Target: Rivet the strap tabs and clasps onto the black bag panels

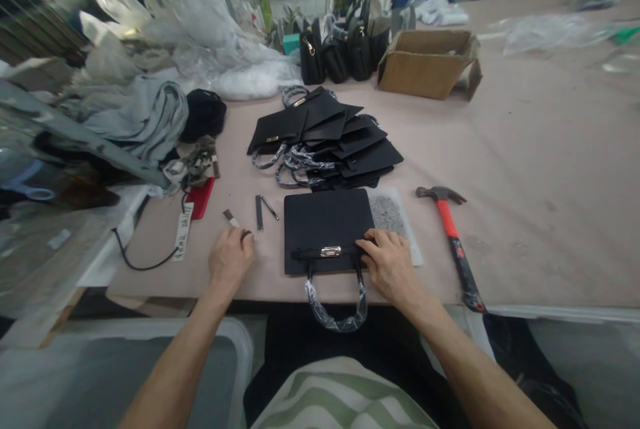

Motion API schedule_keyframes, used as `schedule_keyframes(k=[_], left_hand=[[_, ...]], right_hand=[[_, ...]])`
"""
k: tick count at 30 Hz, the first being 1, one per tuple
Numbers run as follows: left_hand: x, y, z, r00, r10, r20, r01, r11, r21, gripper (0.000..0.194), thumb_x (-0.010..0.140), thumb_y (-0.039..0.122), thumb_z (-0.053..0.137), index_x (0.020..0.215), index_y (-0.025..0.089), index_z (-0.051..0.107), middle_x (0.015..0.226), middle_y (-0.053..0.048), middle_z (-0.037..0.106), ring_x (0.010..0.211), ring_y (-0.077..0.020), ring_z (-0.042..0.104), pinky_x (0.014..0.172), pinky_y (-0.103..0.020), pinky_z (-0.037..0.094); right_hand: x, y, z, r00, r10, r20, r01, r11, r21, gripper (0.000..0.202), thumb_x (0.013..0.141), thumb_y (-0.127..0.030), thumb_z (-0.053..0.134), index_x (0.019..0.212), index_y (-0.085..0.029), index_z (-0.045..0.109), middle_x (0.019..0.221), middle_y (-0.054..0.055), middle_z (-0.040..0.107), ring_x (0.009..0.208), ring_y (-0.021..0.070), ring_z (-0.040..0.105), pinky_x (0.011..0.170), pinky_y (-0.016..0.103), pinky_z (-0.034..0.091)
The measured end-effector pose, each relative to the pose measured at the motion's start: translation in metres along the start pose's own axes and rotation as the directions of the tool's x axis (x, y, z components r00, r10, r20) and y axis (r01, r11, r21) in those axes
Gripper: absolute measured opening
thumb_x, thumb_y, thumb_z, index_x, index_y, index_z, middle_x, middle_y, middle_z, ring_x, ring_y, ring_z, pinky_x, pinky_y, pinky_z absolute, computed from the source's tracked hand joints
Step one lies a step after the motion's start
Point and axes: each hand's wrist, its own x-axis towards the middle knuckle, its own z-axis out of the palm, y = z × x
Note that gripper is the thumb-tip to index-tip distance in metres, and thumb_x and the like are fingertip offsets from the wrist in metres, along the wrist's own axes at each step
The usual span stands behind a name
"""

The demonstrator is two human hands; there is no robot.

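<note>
A flat black handbag panel (pixel 327 219) lies in front of me, its plastic-wrapped handle (pixel 337 319) hanging over the table's front edge. Across its lower part runs a strap with a silver metal clasp (pixel 331 252). My right hand (pixel 393 262) grips the panel's right edge by the strap end, fingers curled. Left of the panel, my left hand (pixel 231 256) is closed over a small brush (pixel 232 218), whose bristle end sticks out beyond the fingers. A dark grey bar (pixel 259 213) and a thin metal pen-like tool (pixel 270 208) lie between that hand and the panel.
Behind the panel is a pile of similar black panels (pixel 330 132). A speckled stone slab (pixel 390 214) lies partly under it. At right is a claw hammer (pixel 453 242); farther back stand a cardboard box (pixel 427 64) and black bags (pixel 345 52). A red object (pixel 201 198) lies left.
</note>
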Motion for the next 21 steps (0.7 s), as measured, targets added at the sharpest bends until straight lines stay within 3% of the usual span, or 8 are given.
schedule_keyframes(k=[2, 5, 7, 10, 14, 18, 21], left_hand=[[-0.015, 0.024, 0.002, 0.971, 0.232, -0.054, -0.237, 0.965, -0.114, 0.023, 0.097, 0.025, 0.047, 0.106, 0.016, 0.065, 0.113, -0.014, 0.066, 0.107, -0.0286, 0.063, 0.094, -0.039, 0.051], [-0.032, 0.062, 0.004, 0.824, 0.566, -0.009, -0.556, 0.807, -0.198, 0.019, 0.097, 0.014, 0.049, 0.11, 0.018, 0.063, 0.111, -0.011, 0.065, 0.104, -0.0248, 0.062, 0.092, -0.036, 0.051], [-0.039, 0.08, 0.004, 0.753, 0.653, 0.08, -0.643, 0.757, -0.118, 0.02, 0.094, 0.008, 0.05, 0.106, 0.017, 0.062, 0.105, -0.011, 0.064, 0.097, -0.0261, 0.06, 0.084, -0.038, 0.052], [-0.041, 0.095, 0.002, 0.706, 0.68, 0.196, -0.702, 0.709, 0.065, 0.018, 0.09, 0.004, 0.051, 0.1, 0.014, 0.062, 0.096, -0.012, 0.06, 0.088, -0.0287, 0.057, 0.074, -0.04, 0.051], [-0.036, 0.086, 0.003, 0.605, 0.771, 0.2, -0.796, 0.596, 0.111, 0.017, 0.09, 0.004, 0.048, 0.091, 0.012, 0.063, 0.088, -0.012, 0.06, 0.08, -0.0282, 0.057, 0.066, -0.041, 0.053], [-0.031, 0.052, 0.016, 0.492, 0.867, -0.075, -0.865, 0.477, -0.157, 0.028, 0.094, 0.002, 0.04, 0.093, 0.014, 0.065, 0.1, -0.012, 0.066, 0.098, -0.0239, 0.064, 0.086, -0.04, 0.06], [-0.034, 0.033, 0.028, 0.484, 0.838, -0.252, -0.864, 0.413, -0.286, 0.033, 0.094, 0.001, 0.04, 0.105, 0.016, 0.067, 0.113, -0.011, 0.069, 0.116, -0.022, 0.064, 0.1, -0.041, 0.059]], right_hand=[[0.004, -0.001, -0.003, 0.997, -0.063, 0.05, 0.066, 0.997, -0.05, 0.023, 0.091, -0.013, 0.057, 0.108, -0.022, 0.07, 0.114, 0.01, 0.065, 0.102, 0.0285, 0.051, 0.084, 0.042, 0.034], [0.009, 0.0, -0.008, 0.975, -0.172, 0.142, 0.189, 0.976, -0.112, 0.025, 0.093, -0.009, 0.051, 0.107, -0.02, 0.068, 0.103, 0.01, 0.064, 0.092, 0.0265, 0.05, 0.078, 0.04, 0.034], [0.01, 0.0, -0.01, 0.949, -0.247, 0.195, 0.276, 0.951, -0.139, 0.03, 0.091, -0.004, 0.047, 0.109, -0.017, 0.067, 0.101, 0.011, 0.062, 0.089, 0.0262, 0.049, 0.078, 0.039, 0.034], [0.009, 0.0, -0.011, 0.922, -0.311, 0.232, 0.351, 0.923, -0.16, 0.032, 0.091, -0.003, 0.044, 0.112, -0.014, 0.065, 0.103, 0.013, 0.061, 0.091, 0.0266, 0.048, 0.081, 0.038, 0.036], [0.004, 0.007, -0.004, 0.931, -0.335, 0.147, 0.353, 0.928, -0.12, 0.029, 0.09, -0.003, 0.045, 0.105, -0.015, 0.066, 0.104, 0.013, 0.061, 0.09, 0.0259, 0.047, 0.08, 0.037, 0.038], [0.001, 0.019, 0.01, 0.92, -0.38, -0.095, 0.389, 0.913, 0.119, 0.029, 0.082, 0.004, 0.046, 0.084, -0.017, 0.065, 0.099, 0.008, 0.065, 0.086, 0.0226, 0.047, 0.077, 0.035, 0.039], [-0.002, 0.024, 0.019, 0.91, -0.372, -0.181, 0.403, 0.897, 0.181, 0.028, 0.082, 0.004, 0.046, 0.078, -0.018, 0.063, 0.097, 0.008, 0.067, 0.087, 0.0227, 0.049, 0.078, 0.036, 0.041]])
